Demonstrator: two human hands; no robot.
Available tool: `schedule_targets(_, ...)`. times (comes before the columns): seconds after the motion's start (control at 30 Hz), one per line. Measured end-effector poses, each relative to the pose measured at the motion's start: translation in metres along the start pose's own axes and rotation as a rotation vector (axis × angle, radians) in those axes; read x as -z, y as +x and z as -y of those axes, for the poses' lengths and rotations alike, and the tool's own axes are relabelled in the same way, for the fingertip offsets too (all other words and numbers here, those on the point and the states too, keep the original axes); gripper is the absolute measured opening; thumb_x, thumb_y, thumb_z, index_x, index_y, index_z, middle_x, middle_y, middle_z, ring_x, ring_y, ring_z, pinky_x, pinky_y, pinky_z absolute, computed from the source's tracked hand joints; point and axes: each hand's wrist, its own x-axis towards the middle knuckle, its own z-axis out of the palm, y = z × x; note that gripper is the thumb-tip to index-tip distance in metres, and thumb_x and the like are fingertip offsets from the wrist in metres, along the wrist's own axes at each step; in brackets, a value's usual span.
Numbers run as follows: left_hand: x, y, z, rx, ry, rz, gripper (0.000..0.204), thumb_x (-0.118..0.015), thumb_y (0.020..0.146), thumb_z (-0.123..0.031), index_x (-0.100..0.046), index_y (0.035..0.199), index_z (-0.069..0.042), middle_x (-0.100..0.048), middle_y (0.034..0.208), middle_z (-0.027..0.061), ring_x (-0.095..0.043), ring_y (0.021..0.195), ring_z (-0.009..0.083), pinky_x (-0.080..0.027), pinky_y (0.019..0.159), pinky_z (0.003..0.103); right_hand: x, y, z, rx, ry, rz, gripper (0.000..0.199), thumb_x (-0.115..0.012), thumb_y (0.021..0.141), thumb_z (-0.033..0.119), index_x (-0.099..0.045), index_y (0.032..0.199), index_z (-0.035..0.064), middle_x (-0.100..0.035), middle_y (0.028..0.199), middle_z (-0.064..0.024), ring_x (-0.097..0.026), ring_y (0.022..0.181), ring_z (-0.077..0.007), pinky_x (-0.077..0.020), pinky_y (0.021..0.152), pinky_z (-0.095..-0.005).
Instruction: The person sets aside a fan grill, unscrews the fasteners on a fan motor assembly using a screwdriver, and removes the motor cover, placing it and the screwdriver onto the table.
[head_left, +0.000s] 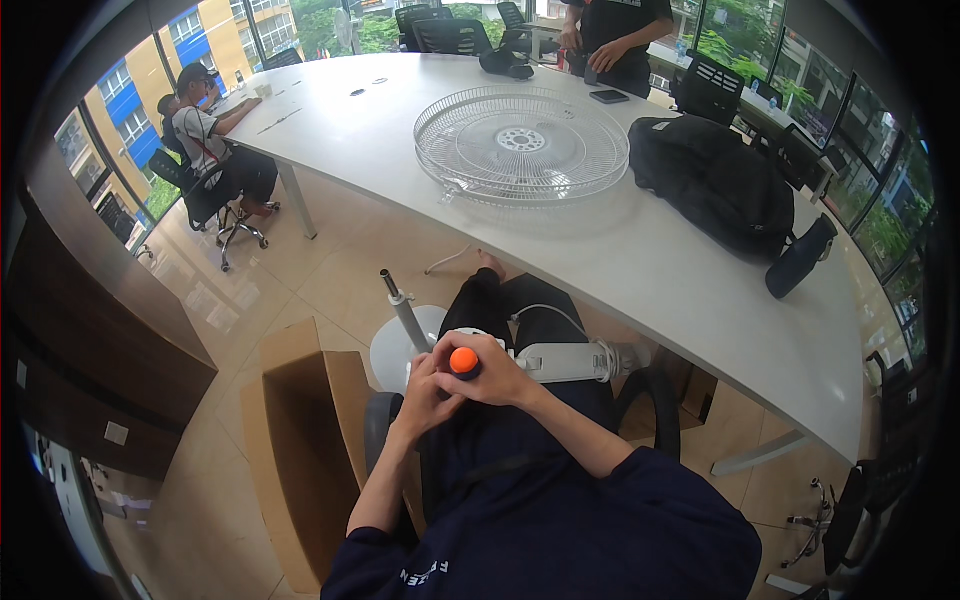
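Observation:
Across my lap lies a long white fan body (pixel 560 362), with a white cord (pixel 606 362) bundled at its right end. My right hand (pixel 490 368) is closed round the handle of a screwdriver (pixel 464 361), seen end-on with an orange cap and a dark collar; its shaft is hidden below. Pressed in beside it, my left hand (pixel 430 392) is closed too, and its grip is hidden by the fingers. Just beyond the left hand, a grey fan pole (pixel 405 318) rises at a tilt from a round white base (pixel 385 352) on the floor.
On the white table (pixel 350 130) lie a round fan grille (pixel 521 140), a black backpack (pixel 715 180), a black bottle (pixel 802 257) and a phone (pixel 609 97). An open cardboard box (pixel 300 440) stands left of my chair. One person stands beyond the table; others sit at the far left.

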Motion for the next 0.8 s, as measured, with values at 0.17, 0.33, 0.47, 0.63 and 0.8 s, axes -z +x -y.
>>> schedule_targets(0.17,-0.004,-0.005,0.011,0.030,-0.135,-0.037,0.029,-0.078,0.076,-0.003,-0.071,0.104,-0.003,-0.069,0.108,0.0096,-0.062,0.108,0.0325,-0.043,0.101,0.044,-0.003,0.001,0.001,0.035,0.024,0.026,0.023,-0.078,0.082,0.013,-0.064,0.096,0.0008,-0.066,0.085,-0.0091,-0.064,0.078,-0.0219,-0.0507,0.076,-0.0341)
schedule_targets(0.33,-0.007,-0.005,0.012,0.098,-0.107,-0.082,0.024,-0.075,0.077,-0.001,-0.072,0.100,-0.003,-0.070,0.101,0.0133,-0.066,0.098,0.0343,-0.048,0.091,0.042,-0.005,-0.001,-0.003,-0.048,-0.023,0.048,0.025,-0.078,0.083,0.013,-0.064,0.098,-0.0007,-0.065,0.086,-0.0099,-0.063,0.079,-0.0216,-0.0504,0.077,-0.0341)
schedule_targets(0.47,-0.006,-0.003,0.004,0.161,-0.090,-0.053,0.024,-0.075,0.074,0.000,-0.071,0.098,-0.003,-0.071,0.106,0.0138,-0.066,0.102,0.0344,-0.048,0.089,0.041,-0.005,-0.002,-0.004,-0.045,0.001,0.035,0.026,-0.078,0.082,0.013,-0.064,0.099,-0.0011,-0.065,0.086,-0.0104,-0.062,0.079,-0.0217,-0.0501,0.077,-0.0342)
schedule_targets(0.63,0.003,0.004,0.000,-0.104,-0.102,-0.062,0.025,-0.076,0.072,-0.001,-0.070,0.097,-0.003,-0.071,0.103,0.0104,-0.066,0.095,0.0327,-0.047,0.085,0.040,-0.004,-0.002,-0.009,-0.047,0.022,0.026,0.026,-0.078,0.082,0.012,-0.065,0.099,-0.0008,-0.066,0.086,-0.0112,-0.063,0.079,-0.0226,-0.0500,0.077,-0.0349)
schedule_targets(0.8,-0.002,-0.002,0.010,-0.029,-0.121,-0.107,0.026,-0.074,0.073,-0.001,-0.069,0.099,-0.003,-0.070,0.100,0.0112,-0.064,0.090,0.0335,-0.047,0.082,0.039,-0.006,0.000,-0.004,-0.013,-0.022,0.034,0.026,-0.079,0.081,0.012,-0.065,0.098,-0.0003,-0.066,0.086,-0.0116,-0.063,0.079,-0.0233,-0.0503,0.076,-0.0359)
